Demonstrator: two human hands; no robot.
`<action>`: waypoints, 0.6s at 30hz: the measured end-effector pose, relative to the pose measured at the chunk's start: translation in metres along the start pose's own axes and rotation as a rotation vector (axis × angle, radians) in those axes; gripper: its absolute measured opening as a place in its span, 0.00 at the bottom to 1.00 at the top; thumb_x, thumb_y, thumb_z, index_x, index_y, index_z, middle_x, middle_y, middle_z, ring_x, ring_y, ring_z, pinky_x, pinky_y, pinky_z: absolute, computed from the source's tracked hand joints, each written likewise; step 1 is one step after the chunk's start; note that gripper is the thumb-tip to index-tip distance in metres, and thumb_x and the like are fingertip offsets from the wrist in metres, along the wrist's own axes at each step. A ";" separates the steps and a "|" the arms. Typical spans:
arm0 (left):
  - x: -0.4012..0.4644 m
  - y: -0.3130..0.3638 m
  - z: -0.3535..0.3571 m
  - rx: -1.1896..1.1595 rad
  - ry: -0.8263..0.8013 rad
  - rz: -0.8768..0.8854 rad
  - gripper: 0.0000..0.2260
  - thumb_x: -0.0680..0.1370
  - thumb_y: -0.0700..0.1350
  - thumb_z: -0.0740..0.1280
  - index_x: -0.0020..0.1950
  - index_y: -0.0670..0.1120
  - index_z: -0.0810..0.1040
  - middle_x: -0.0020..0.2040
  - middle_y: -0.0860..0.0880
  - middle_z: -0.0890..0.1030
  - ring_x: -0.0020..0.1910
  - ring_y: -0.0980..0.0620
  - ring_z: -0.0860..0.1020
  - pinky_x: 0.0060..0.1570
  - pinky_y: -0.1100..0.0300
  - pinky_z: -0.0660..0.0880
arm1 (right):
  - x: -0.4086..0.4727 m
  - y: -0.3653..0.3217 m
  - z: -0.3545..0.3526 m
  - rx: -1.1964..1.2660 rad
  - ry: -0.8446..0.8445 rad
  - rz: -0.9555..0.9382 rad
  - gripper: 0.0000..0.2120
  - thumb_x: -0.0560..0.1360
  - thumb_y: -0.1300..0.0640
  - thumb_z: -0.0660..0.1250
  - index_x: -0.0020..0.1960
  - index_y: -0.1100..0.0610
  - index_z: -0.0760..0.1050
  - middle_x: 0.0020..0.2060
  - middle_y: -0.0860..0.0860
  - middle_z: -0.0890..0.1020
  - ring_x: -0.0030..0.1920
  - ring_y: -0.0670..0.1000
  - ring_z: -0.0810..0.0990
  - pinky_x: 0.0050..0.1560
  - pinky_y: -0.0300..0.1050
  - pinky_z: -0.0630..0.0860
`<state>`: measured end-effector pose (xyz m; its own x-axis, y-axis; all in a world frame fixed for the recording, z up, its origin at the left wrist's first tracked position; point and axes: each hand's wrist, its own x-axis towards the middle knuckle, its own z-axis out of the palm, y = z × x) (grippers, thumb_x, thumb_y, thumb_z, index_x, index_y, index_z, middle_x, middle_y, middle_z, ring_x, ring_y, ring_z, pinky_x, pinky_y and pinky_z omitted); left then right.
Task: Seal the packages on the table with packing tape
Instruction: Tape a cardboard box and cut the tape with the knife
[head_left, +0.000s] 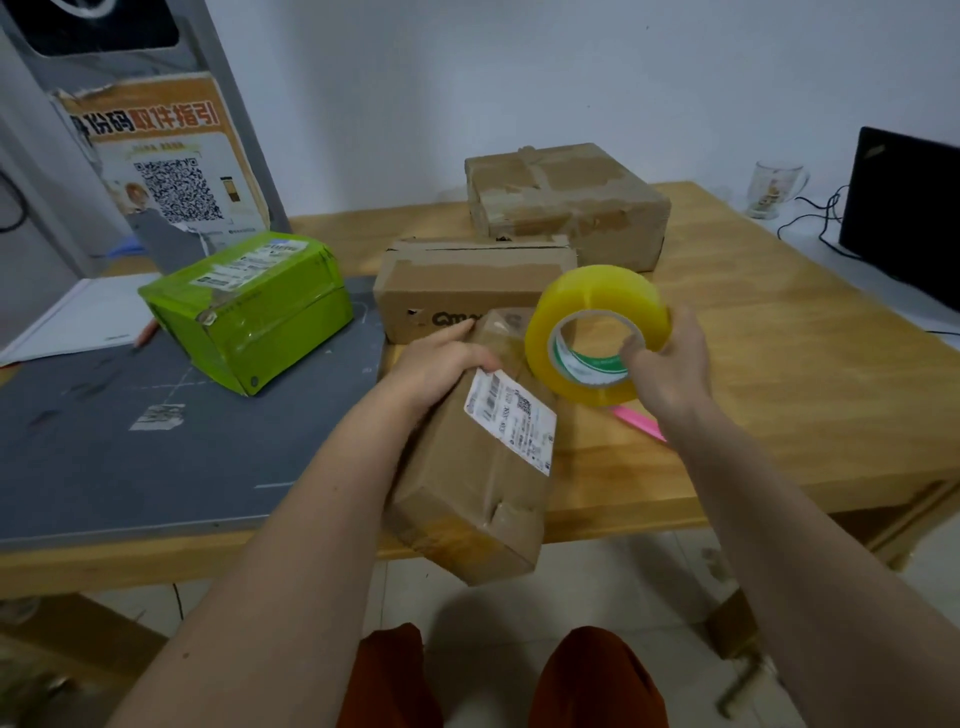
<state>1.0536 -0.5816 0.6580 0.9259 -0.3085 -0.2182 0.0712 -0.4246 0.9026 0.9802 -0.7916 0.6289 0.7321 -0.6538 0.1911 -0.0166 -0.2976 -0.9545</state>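
At the near edge of the wooden surface (753, 364) lies a long brown box (467, 467), its near end jutting out past the edge and a white shipping label (511, 415) stuck on its top. The left hand (441, 364) lies on the far end of this box, fingers curled over its left side and gripping it. The right hand (670, 364) holds a yellow tape roll (592, 332) up on edge just above the box's far right corner, thumb inside the core and fingers wrapped round the outer rim. A pink strip (639, 423) lies on the wood under that wrist.

Just behind the long box sits a second brown box (467, 286) with its top seam gaping open, and behind that, further right, a third one (566, 202) already crossed with tape. Off to the left a green parcel (249, 306) rests tilted on a grey mat (130, 441), well apart from the others. A glass mug (774, 187) and a dark monitor (904, 218) stand at the far right.
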 end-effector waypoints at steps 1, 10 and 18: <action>0.000 -0.005 -0.004 -0.047 -0.004 -0.011 0.33 0.68 0.47 0.73 0.72 0.59 0.71 0.65 0.51 0.77 0.56 0.50 0.80 0.49 0.57 0.76 | 0.002 -0.001 -0.002 -0.047 -0.015 -0.019 0.13 0.75 0.67 0.65 0.55 0.54 0.68 0.39 0.47 0.73 0.39 0.48 0.74 0.33 0.40 0.67; 0.000 -0.034 -0.009 -0.250 -0.027 -0.006 0.31 0.74 0.45 0.70 0.76 0.55 0.66 0.48 0.47 0.86 0.43 0.51 0.84 0.40 0.60 0.76 | 0.001 -0.012 0.017 0.149 0.058 0.090 0.23 0.70 0.57 0.74 0.63 0.54 0.71 0.53 0.52 0.80 0.50 0.51 0.80 0.43 0.42 0.75; 0.002 -0.055 -0.003 -0.464 -0.002 -0.001 0.29 0.76 0.43 0.68 0.77 0.52 0.65 0.48 0.43 0.85 0.43 0.47 0.83 0.44 0.54 0.76 | -0.011 -0.021 0.059 0.485 -0.050 0.390 0.18 0.73 0.64 0.71 0.59 0.52 0.70 0.51 0.51 0.78 0.51 0.54 0.80 0.35 0.48 0.81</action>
<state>1.0527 -0.5561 0.6094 0.9250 -0.3103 -0.2191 0.2308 0.0011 0.9730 1.0127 -0.7370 0.6333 0.7656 -0.6138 -0.1926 0.0134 0.3145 -0.9491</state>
